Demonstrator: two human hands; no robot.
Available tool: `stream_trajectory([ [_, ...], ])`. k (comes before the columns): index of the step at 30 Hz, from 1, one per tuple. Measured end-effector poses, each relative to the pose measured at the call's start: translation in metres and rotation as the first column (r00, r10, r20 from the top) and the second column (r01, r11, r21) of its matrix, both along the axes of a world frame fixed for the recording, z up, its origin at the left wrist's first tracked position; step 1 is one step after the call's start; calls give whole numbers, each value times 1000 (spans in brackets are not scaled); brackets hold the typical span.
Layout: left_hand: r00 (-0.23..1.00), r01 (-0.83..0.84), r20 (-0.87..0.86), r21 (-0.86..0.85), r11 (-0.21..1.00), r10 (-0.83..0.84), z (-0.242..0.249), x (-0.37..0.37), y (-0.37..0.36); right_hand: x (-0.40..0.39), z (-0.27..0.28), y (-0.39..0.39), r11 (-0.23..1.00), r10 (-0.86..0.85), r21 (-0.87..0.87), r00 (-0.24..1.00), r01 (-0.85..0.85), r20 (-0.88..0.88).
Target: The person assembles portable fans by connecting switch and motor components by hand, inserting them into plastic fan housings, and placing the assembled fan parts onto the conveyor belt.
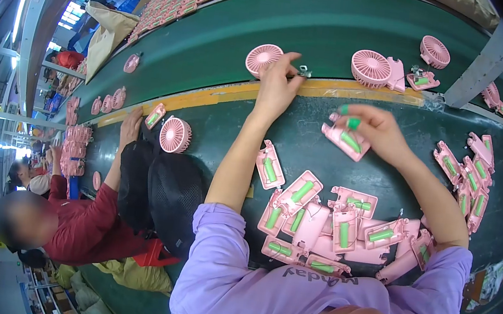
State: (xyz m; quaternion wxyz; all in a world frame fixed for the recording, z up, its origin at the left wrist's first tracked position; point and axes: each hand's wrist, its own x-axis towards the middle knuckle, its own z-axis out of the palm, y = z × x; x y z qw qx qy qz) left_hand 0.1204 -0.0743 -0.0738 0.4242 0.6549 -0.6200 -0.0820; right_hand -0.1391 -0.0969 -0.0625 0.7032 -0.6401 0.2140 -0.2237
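My left hand (280, 88) is over the belt's near edge, its fingers curled at the side of a round pink fan head (262, 58). A small circuit board (304, 71) sits just right of those fingers. My right hand (380, 134), with green wraps on its fingers, pinches a pink handle shell (344, 142) above the dark green worktable (219, 109). A green battery cell (351, 141) lies inside that shell. Closer to my body is a pile of pink handle shells (344, 228), several with green cells and thin wires.
The green conveyor belt (215, 39) runs across, edged with yellow tape (208, 99). More fan heads (371, 68) ride on it. A metal post (483, 66) stands at right, near another group of shells (469, 174). At left, a co-worker in red (89, 225) sits beside a black bag (174, 194).
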Motion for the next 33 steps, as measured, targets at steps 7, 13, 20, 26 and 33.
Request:
stream_trajectory([
  [7,858,159,508,-397,904,72,31,-34,10,-17,14,-28,975,-141,173,990,136,13],
  [13,968,244,-63,45,969,-241,32,-65,22,-19,17,-24,988,-137,-87,980,125,-147],
  [20,399,593,-859,-24,805,-320,27,-72,24,-17,8,-27,966,-169,-209,983,151,-75],
  [26,462,619,-837,66,783,-295,27,-70,23,-21,10,-29,983,-143,-131,984,129,-106],
  [33,491,628,-807,66,776,-328,32,-77,27,-22,14,-25,983,-70,-173,994,56,-79],
])
